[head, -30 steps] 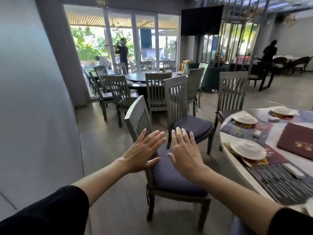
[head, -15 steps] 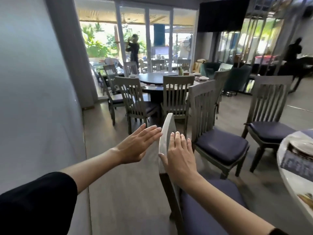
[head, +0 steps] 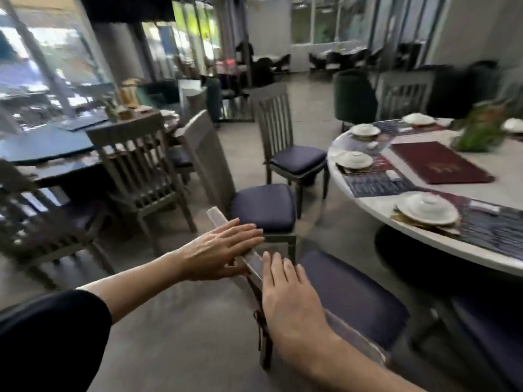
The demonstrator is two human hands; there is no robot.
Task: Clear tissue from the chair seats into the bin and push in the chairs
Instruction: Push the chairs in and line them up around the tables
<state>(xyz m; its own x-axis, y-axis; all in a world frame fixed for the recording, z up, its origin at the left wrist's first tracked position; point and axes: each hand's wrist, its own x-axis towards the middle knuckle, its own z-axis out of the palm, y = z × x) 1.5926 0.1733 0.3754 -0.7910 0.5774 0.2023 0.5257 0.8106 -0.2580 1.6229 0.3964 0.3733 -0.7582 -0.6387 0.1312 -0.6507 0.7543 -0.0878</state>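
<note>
Navy seat cushions show no tissue; the nearest chair (head: pixel 325 292) is pressed toward the round bench (head: pixel 368 206) by flat, open left hand (head: pixel 218 250) and right hand (head: pixel 291 301), nothing clasped; two chairs beyond it are left out.

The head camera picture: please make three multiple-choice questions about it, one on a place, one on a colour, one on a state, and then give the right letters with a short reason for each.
1. Where is the dark red menu folder?
A. on the round table
B. on a chair seat
C. on the floor

2. What colour is the seat cushion of the chair just beyond the hands?
A. white
B. dark blue
C. red

3. How are the hands at the nearest chair back?
A. both clenched in fists
B. both hold tissue
C. both open and flat

Answers: 1 A, the folder lies among the place settings. 2 B, the cushion is dark navy. 3 C, the left hand and right hand show straight fingers and hold nothing.
</note>
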